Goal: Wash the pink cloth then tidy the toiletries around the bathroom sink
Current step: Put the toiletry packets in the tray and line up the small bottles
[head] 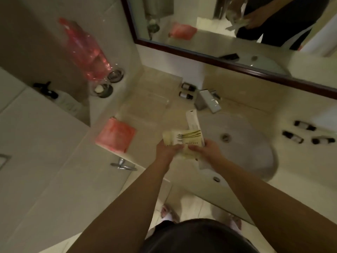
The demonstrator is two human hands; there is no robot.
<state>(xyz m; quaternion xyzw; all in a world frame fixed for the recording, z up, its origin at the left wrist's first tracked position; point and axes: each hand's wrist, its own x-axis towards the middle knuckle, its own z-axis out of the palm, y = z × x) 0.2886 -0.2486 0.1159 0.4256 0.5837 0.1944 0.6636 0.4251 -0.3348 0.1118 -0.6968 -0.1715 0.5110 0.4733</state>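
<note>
Currently both hands meet at the near-left rim of the sink point(259, 161), over the edge of the surface point(145, 110). Left hand point(166, 149) and right hand point(205, 149) each have fingers curled round the near end of a bundle of toiletry packets point(184, 139): pale sachets with dark striped print, plus a long white tube point(192, 118) standing out of the bundle. Neither hand is free.

Long axis of the bundle: runs from the hands away toward the far wall, tube tip pointing at the tap point(207, 102). Held ends near, free ends far.

Pink cloth point(115, 135): lies folded flat on the surface, left of the hands and at about the same depth, near the front edge. It looks already dealt with, so I judge the washing step done and the tidying in hand.

Remaining loose items, outward from the hands:
- Two small dark bottles point(187, 91) lying on their sides, far, just left of the tap.
- Three small dark bottles point(304, 134) lying scattered on the surface right of the sink, well apart from the hands.

Key relation: the free stretch of surface lies far-left of the hands, between the cloth and the far pair of bottles. Bundle already points roughly that way. Left hand is nearer that spot; right hand is nearer the scattered three. Probable split: left sets the bundle down, right reaches across the sink.

Frame is motion-blurred; print on packets not legible.
</note>
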